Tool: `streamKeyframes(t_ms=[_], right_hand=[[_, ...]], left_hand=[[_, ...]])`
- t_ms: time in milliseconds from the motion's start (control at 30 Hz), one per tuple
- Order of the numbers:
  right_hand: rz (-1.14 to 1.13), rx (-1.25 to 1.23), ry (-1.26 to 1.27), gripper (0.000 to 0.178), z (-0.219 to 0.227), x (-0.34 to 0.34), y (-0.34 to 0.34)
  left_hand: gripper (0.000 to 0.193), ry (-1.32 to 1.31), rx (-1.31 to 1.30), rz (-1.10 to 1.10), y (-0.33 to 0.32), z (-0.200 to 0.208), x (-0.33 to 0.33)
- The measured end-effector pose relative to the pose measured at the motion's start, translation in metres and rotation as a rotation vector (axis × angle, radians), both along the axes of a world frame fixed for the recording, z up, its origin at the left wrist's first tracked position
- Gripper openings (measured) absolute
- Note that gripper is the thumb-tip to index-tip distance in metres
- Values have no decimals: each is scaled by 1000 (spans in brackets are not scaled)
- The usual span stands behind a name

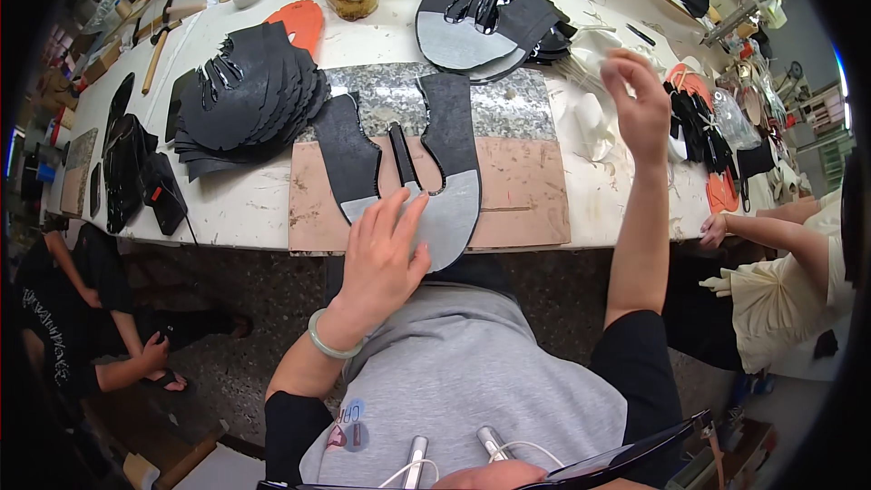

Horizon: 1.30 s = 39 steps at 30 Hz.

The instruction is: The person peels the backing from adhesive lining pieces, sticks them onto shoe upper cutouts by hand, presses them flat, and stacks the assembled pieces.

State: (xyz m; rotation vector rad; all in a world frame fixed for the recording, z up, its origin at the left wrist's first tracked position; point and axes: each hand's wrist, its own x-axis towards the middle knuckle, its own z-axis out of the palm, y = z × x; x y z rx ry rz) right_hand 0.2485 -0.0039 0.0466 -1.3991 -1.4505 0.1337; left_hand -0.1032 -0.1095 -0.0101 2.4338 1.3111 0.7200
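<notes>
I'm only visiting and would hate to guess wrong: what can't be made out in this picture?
In the head view:
1. Part of the black-and-grey shoe-upper piece: hidden under the left hand.
2. The right hand: blurred, so whether its fingertips pinch something small can't be told.
3. How many pieces the black stack holds: the layers overlap.
4. The person at the right: partly cut off by the dark rim.

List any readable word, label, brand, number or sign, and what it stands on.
Grey shirt: small chest print with letters; wording not copied.
Seated person's black clothing: pale lettering, slanted and distorted; not copied.
Black-and-grey piece under the left hand: no lettering shows.
Anything in the background is too small to read.
</notes>
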Motion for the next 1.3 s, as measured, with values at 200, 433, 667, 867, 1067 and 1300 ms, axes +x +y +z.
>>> streamKeyframes(t_ms=[200,433,667,867,1067,1300], right_hand=[[691,-600,-147,21,16,-22,-106],[740,-1516,658,19,-80,1,-216],[623,-1337,-867,36,-104,10,-254],[807,-292,-480,73,-22,-104,-150],[996,-219,-370,51,25,-134,-95],[336,172,-383,23,130,-55,70]], left_hand=[[74,247,187,-219,18,-14,32],[90,219,-187,-347,38,-11,33],[71,-162,-61,-469,26,19,-30],[25,-111,279,-364,-1,-6,-22],[23,-604,83,-253,-11,67,-34],[42,-742,99,353,103,43,-125]])
